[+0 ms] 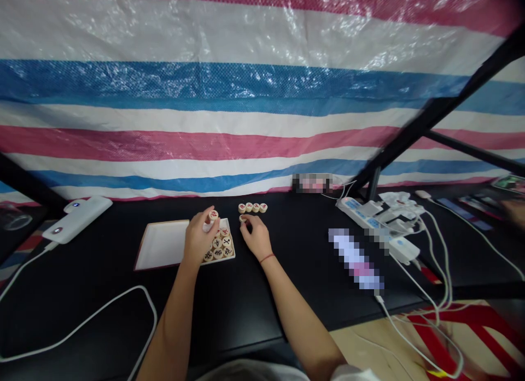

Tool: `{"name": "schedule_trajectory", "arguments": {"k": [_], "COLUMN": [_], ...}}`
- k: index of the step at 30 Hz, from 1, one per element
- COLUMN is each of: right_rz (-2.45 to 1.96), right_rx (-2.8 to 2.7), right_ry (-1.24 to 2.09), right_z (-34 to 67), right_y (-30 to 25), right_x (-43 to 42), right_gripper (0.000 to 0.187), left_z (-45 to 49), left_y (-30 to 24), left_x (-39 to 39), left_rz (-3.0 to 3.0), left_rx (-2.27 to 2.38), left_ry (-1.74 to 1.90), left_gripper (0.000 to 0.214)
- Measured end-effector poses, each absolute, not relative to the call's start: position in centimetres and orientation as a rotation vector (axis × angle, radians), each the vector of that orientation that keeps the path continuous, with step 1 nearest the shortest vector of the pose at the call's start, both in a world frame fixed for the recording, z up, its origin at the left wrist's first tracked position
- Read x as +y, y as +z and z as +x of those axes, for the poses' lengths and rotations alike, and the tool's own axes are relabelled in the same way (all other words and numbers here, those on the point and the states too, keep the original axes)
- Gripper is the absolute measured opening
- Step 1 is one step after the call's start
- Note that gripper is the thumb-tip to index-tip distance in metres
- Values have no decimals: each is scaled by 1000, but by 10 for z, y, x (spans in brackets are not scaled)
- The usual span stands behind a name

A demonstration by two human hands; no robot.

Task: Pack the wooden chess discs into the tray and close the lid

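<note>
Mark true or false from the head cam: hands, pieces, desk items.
1. The left hand holds a xiangqi piece up above the white tray. True.
2. The right hand touches nothing. False: its fingertips are on a second piece, on the desk.
3. Four pieces lie in a row beyond the right hand. True.
4. The power strip is left of the tray. False: it is to the right; a power bank is on the left.
</note>
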State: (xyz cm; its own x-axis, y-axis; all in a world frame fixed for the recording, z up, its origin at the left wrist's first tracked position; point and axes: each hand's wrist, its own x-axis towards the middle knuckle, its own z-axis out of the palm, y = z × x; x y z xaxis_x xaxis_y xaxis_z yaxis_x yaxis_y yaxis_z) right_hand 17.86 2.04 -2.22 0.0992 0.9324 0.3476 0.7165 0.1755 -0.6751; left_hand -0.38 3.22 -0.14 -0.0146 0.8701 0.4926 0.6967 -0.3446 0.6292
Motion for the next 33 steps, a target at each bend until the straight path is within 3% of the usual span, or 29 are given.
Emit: {"name": "schedule_trajectory", "arguments": {"k": [4,11,17,23,33], "right_rz": [-1297,-1226,-1396,-1533,-1553], "right_rx": [-1606,-1596,-1457,-1585,-1742], "right_ry": [500,563,453,241,184], "right_z": [171,161,183,199,192], "right_y": [-11,-8,-13,-30,-46], "right_x": [11,6,15,29,39], "right_gripper": [27,24,30,30,27], "left_z": [8,18,10,-10,-3], "left_y": [-4,-10,-2,-1,0], "left_x": [30,25,26,33,31], "left_rz": [2287,2378,2362,2187,2165], "left_rx": [1522,1429,1474,1592,1593], "left_ry": [1037,879,1104,1395,1484], "left_gripper": [31,37,41,26,22]}}
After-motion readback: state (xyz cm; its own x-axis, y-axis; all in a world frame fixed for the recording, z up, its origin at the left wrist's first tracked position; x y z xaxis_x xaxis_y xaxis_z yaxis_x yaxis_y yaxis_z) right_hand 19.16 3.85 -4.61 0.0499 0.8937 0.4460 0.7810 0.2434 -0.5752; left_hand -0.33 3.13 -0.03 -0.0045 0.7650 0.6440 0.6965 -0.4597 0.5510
